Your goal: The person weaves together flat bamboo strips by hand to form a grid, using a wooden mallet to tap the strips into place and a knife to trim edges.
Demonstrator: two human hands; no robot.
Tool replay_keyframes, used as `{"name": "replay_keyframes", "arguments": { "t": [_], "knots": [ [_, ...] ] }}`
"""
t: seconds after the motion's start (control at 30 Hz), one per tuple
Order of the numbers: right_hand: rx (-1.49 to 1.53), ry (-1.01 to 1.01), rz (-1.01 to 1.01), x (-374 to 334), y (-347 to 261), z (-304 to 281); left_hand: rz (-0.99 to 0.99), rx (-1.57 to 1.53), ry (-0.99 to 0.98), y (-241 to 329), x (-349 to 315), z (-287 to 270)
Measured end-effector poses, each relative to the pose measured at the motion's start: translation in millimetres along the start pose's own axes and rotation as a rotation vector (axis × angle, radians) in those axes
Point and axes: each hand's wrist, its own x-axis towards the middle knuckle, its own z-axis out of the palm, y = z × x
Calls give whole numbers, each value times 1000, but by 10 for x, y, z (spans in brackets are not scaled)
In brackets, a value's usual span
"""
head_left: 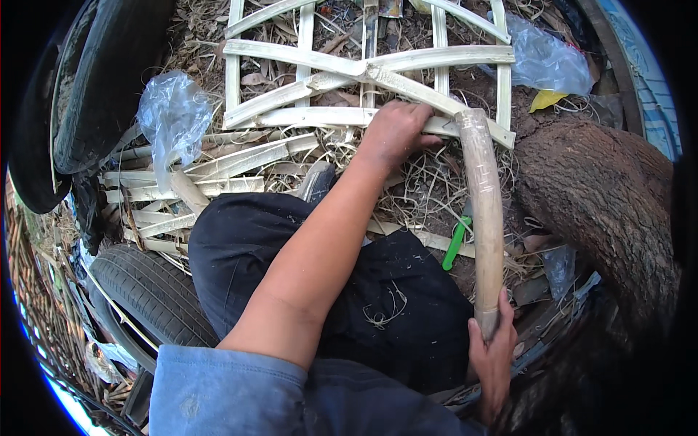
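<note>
A lattice of pale split bamboo slats [407, 59] lies on the ground ahead of me, its strips crossing in upright and slanted lines. My left hand [396, 134] is closed over the slat nearest me, right of the lattice's middle; its fingertips are partly hidden. From the lower right, my right hand [496, 354] grips the near end of a thick, round bamboo stick [486, 211]. The stick's far end overlaps the lattice's near right corner; whether they touch I cannot tell. A green-handled knife [456, 243] lies among shavings left of the stick, its blade partly hidden.
Loose bamboo strips [225, 171] lie to the left beside a clear plastic bag [173, 116]. Old tyres [149, 294] stand along the left. A thick tree trunk [603, 196] bounds the right side, near another plastic bag [549, 58]. My bent legs [407, 305] are below.
</note>
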Motion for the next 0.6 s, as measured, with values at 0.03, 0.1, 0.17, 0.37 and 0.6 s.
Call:
{"name": "replay_keyframes", "arguments": {
  "t": [0.03, 0.1, 0.17, 0.37, 0.6],
  "knots": [
    [-1, -88, 27, -19, -1, -28, -12, -6, -13, 83, -58, -8],
    [34, 76, -61, -54, 15, -34, 15, 29, -8, 81, 81, -19],
    [-9, -80, 52, 60, -71, -20, 6, 0, 11, 46, 59, -19],
    [129, -12, 90, -200, 83, -69, 17, 7, 15, 27, 75, 21],
    [211, 181, 5, -244, 58, -106, 32, 25, 39, 38, 44, -32]
  ]
}}
